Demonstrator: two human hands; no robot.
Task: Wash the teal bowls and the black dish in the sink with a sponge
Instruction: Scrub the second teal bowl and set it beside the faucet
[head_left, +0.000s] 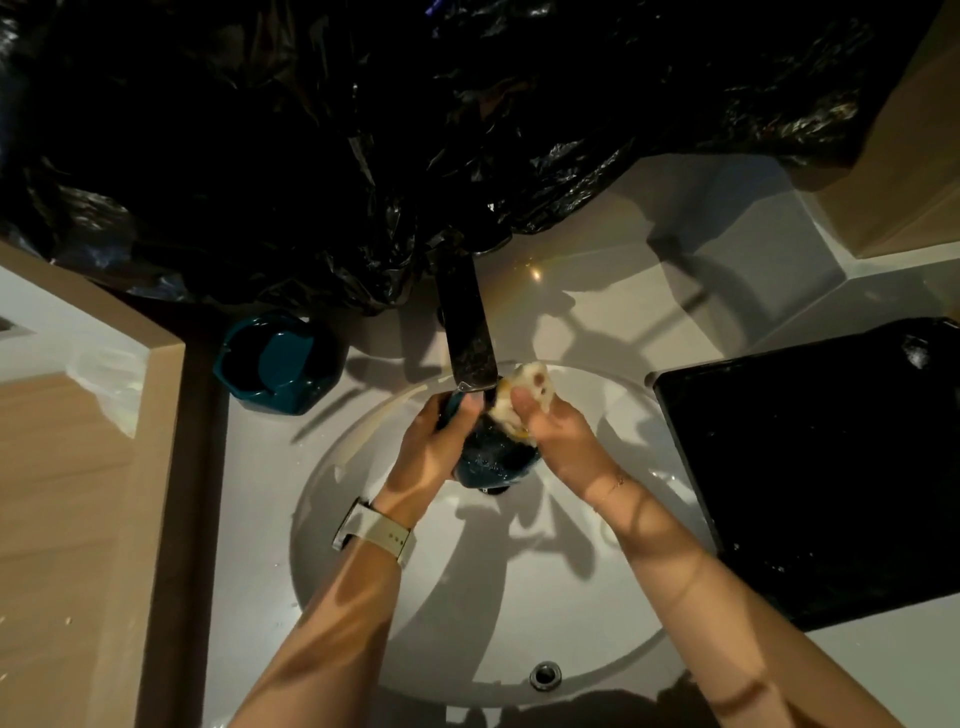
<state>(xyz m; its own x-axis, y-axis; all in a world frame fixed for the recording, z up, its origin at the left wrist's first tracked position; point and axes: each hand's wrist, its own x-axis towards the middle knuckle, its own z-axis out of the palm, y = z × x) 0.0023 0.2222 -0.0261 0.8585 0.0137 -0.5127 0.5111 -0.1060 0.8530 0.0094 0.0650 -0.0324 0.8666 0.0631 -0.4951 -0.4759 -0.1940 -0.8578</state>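
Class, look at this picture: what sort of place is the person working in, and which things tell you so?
Probably a bathroom or small washroom counter: a round white basin set in a white top, a dark faucet over it, and an overflow hole in the basin wall.

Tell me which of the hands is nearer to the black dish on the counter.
Right. The right hand holds the sponge over the basin, on the side toward the black dish. The left hand grips the teal bowl, farther from the dish.
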